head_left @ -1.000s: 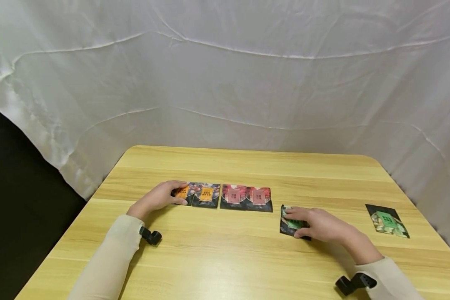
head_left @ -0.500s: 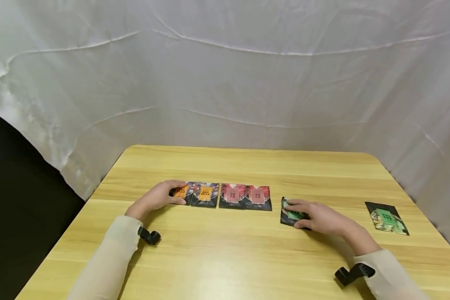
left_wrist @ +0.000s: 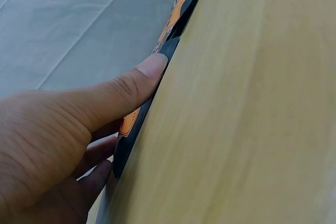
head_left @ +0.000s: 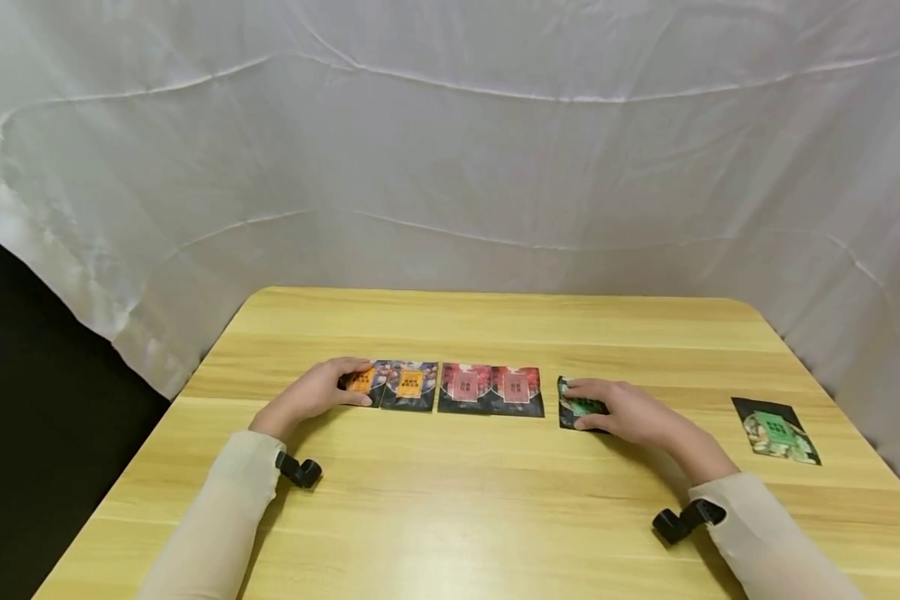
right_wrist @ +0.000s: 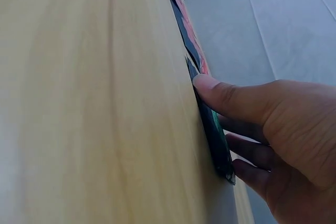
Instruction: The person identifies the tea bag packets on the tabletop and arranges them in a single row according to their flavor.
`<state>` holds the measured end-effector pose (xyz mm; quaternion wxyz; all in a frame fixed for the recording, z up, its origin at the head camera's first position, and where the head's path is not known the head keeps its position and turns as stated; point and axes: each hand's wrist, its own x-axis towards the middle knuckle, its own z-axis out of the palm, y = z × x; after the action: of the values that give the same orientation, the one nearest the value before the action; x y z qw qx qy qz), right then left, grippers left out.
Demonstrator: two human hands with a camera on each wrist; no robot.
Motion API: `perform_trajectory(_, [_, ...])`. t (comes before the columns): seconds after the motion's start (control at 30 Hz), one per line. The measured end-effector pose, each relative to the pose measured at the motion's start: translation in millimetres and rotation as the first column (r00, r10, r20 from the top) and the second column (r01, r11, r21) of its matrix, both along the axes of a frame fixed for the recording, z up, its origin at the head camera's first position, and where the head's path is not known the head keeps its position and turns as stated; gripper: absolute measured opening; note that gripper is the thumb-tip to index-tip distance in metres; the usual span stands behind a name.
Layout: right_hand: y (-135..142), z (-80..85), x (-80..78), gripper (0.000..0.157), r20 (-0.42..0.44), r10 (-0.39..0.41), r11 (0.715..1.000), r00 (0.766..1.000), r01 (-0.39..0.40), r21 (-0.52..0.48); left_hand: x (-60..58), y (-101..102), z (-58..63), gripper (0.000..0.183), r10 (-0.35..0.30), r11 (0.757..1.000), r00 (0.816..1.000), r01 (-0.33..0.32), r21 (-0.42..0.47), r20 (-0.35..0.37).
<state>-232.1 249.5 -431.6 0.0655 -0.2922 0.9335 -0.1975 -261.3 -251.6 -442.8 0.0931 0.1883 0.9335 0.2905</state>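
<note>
In the head view my left hand [head_left: 313,390] holds the leftmost orange-labelled sachet [head_left: 362,382] flat on the table, thumb at its front edge and fingers over its far side. A second orange-labelled sachet [head_left: 409,385] lies against it. Beside that are two overlapping sachets with pink labels, a left one [head_left: 463,387] and a right one [head_left: 516,387]. My right hand [head_left: 633,413] grips a green-labelled sachet [head_left: 583,407] just right of the pink pair. The right wrist view shows the thumb [right_wrist: 206,82] on this sachet's near edge, fingers curled behind it.
Another green-labelled sachet [head_left: 777,430] lies slanted at the right of the wooden table [head_left: 450,492]. Pale cloth [head_left: 450,167] hangs behind the table. Each sleeve has a small black camera mount, one at the left wrist [head_left: 298,471] and one at the right [head_left: 687,518].
My right hand has slid the green-labelled sachet away from me, level with the row, and it lies straighter. The left hand stays on the orange-labelled sachet.
</note>
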Motion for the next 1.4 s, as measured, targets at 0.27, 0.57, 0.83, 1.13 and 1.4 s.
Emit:
perform_trajectory(0.27, [-5,-1.0,-5.7,0.053,0.031,-0.018,1.000,0.999,0.019,-0.005,1.1,-1,-0.6,0.078,0.002,1.000,1.000,-0.002,-0.004,0.016])
perform_trajectory(0.57, [-9,-0.5,-11.0,0.053,0.014,-0.017,1.000,1.000,0.017,0.011,-0.2,-3,0.9,0.078,-0.004,1.000,1.000,0.005,-0.011,0.015])
perform_trajectory(0.83, [-12,-0.9,-15.1,0.051,0.001,0.006,1.000,1.000,-0.006,0.027,-0.4,-1,2.2,0.077,-0.006,1.000,1.000,0.006,-0.012,0.017])
perform_trajectory(1.13, [-11,2.3,-15.4,0.049,-0.011,0.045,0.998,0.999,-0.044,0.049,-1.4,0,4.6,0.077,-0.006,1.000,1.000,0.006,-0.018,0.008])
perform_trajectory(1.4, [-9,5.0,-9.8,0.050,-0.079,0.030,1.000,0.996,-0.029,0.011,-0.6,1,3.7,0.077,-0.015,1.000,1.000,0.016,-0.017,0.015])
